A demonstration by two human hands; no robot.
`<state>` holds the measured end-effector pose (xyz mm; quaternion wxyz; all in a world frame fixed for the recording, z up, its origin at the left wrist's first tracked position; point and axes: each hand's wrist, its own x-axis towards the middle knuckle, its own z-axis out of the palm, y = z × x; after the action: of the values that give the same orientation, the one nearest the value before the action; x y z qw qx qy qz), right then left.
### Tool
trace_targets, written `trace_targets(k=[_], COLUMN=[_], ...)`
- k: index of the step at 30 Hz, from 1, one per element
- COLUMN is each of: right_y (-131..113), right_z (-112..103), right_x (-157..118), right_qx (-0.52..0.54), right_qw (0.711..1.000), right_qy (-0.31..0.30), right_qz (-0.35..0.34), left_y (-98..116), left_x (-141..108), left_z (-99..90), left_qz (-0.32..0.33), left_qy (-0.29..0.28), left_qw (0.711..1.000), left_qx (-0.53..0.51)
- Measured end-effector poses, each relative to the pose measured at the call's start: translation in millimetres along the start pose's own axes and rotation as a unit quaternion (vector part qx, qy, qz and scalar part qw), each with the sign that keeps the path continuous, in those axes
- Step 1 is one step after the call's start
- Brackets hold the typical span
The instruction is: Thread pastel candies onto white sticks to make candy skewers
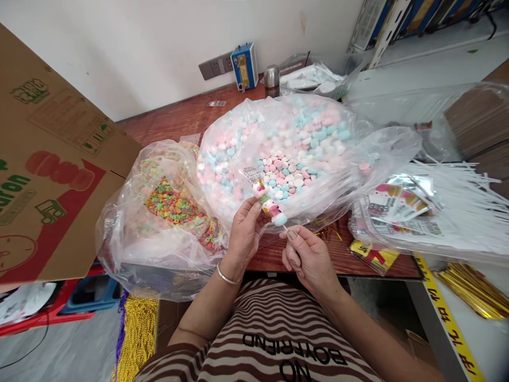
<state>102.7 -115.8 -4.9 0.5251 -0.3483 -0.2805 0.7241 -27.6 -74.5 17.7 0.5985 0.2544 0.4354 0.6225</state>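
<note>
Between my two hands is a candy skewer [272, 208] of colourful pieces on a white stick, with a clear printed wrapper at its upper end. My left hand [247, 223] pinches the skewer's side near its middle. My right hand [304, 252] grips the white stick just below the pale blue bottom piece. Beyond them lies a large open plastic bag of pink, white and blue candies [288, 172]. Left of my left hand is an open bag of small coloured ring candies [178, 207].
A cardboard box [59, 159] stands at the left. Right of the bags, a clear tray [392, 244] holds white sticks [469, 207] and printed wrappers [397, 201]. Gold ties [475, 289] lie at the lower right. A metal flask [272, 80] and a blue device [244, 66] stand behind.
</note>
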Motion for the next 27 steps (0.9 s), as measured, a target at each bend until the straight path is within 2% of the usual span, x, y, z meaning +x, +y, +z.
trace_targets(k=[2, 4, 7, 9, 13, 16, 18, 20, 23, 25, 27], right_y=[0.7, 1.7, 4.0, 5.4, 7.0, 7.8, 8.5, 9.7, 12.8, 14.7, 15.0], right_z=[0.4, 0.4, -1.3, -3.3, -7.7, -9.0, -8.4, -7.1, -6.7, -8.6, -11.5], right_x=[0.0, 0.2, -0.3, -1.4, -4.3, -4.9, -4.4, -3.5, -2.6, -2.6, -3.2], right_qx=[-0.011, -0.021, -0.054, -0.113, -0.283, -0.354, -0.348, -0.307, -0.247, -0.252, -0.29], right_qw=[1.0, 0.999, 0.998, 0.992, 0.949, 0.918, 0.922, 0.941, 0.962, 0.959, 0.945], right_qy=[0.018, 0.027, 0.026, 0.025, 0.043, 0.053, 0.046, 0.039, 0.044, 0.052, 0.057], right_qz=[-0.017, -0.025, -0.032, -0.052, -0.131, -0.173, -0.164, -0.135, -0.106, -0.115, -0.138], left_y=[-1.3, -2.4, -2.5, -1.3, 2.1, 3.9, 4.8, 5.4, 6.0, 6.4, 7.4], left_x=[-2.9, -7.8, -14.4, -15.8, -13.1, -10.9, -10.6, -11.4, -13.8, -15.0, -14.6], left_z=[-1.4, -2.1, -2.2, -2.3, -4.9, -7.5, -8.1, -7.7, -7.4, -8.8, -11.1], left_qz=[0.028, 0.051, 0.044, 0.033, 0.022, 0.015, 0.011, 0.02, 0.065, 0.085, 0.071], left_qy=[0.017, 0.009, -0.019, -0.015, 0.0, -0.003, -0.005, -0.008, -0.023, -0.043, -0.065], left_qw=[0.998, 0.994, 0.985, 0.979, 0.971, 0.971, 0.972, 0.967, 0.943, 0.929, 0.937], left_qx=[0.045, 0.098, 0.167, 0.199, 0.239, 0.238, 0.234, 0.252, 0.326, 0.357, 0.337])
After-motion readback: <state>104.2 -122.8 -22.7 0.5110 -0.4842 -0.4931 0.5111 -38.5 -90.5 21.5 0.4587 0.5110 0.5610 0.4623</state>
